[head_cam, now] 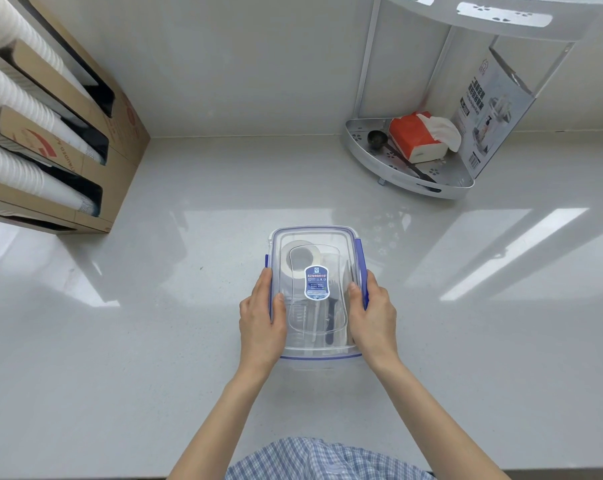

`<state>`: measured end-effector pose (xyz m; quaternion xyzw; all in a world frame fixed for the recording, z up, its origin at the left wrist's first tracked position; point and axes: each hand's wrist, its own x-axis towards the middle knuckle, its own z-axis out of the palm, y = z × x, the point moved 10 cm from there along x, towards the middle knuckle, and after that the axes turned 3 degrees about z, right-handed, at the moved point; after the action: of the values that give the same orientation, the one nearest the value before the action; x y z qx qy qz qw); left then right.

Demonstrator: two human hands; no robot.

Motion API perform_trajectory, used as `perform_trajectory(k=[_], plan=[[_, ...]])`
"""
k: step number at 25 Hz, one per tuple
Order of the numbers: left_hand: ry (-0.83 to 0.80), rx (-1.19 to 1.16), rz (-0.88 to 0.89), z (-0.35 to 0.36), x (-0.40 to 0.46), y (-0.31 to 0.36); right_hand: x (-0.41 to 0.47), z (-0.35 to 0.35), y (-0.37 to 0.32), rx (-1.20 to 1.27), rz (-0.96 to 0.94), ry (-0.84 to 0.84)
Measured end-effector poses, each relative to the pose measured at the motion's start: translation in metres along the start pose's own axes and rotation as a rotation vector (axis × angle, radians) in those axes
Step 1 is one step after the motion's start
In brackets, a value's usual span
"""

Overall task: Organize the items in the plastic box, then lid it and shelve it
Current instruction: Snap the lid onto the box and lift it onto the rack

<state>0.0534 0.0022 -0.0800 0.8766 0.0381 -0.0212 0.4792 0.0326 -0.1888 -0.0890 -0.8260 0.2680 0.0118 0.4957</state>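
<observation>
A: What is seen nearest the camera?

B: A blue checked garment [324, 459] is seen at the bottom edge, and two bare forearms are stretched forward over a pale glossy counter [154, 341].

A: And the hands?

B: The left hand [262, 317] is laid against the left side of a clear plastic box [315, 292], fingers curled around the edge, thumb on top. The right hand [373, 313] is pressed to the right side in the same way, beside a blue clip [361, 268]. The box is gripped between both hands.

A: Where is the box?

B: It is set on the counter, centred before the person. A clear lid with blue trim [314, 233] is seated on it, and a blue and white label [316, 283] is stuck to the lid. A roll of tape [302, 256] and some dark, blurred items are seen through the plastic.

A: Farther back?

B: At far left, a cardboard dispenser [120, 133] is filled with stacked white cups [19, 98]. At far right, a white corner shelf [411, 168] is stood against the wall, and an orange tissue pack [418, 136], a black scoop [376, 137] and a printed carton [494, 112] are kept on it.
</observation>
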Motion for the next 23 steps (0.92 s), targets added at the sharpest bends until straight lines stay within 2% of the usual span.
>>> perform_trajectory(k=[4,8,13,16,21,23], plan=[[-0.027,-0.081,-0.046,0.002,-0.001,-0.004,0.0,-0.004,-0.002,0.009,-0.007,-0.002],[-0.093,-0.332,-0.292,0.002,-0.003,-0.022,0.0,-0.004,-0.002,0.001,-0.019,-0.014],[-0.218,-0.443,-0.5,0.014,-0.009,-0.049,0.0,-0.005,-0.004,-0.001,-0.03,-0.007],[-0.235,-0.487,-0.496,0.016,-0.008,-0.052,-0.001,-0.006,-0.005,-0.004,-0.035,-0.007],[-0.153,-0.506,-0.422,0.005,-0.002,-0.044,0.0,-0.005,-0.003,-0.008,-0.029,-0.006],[-0.075,-0.424,-0.351,-0.003,-0.001,-0.036,0.0,-0.005,-0.002,-0.007,-0.024,-0.005]])
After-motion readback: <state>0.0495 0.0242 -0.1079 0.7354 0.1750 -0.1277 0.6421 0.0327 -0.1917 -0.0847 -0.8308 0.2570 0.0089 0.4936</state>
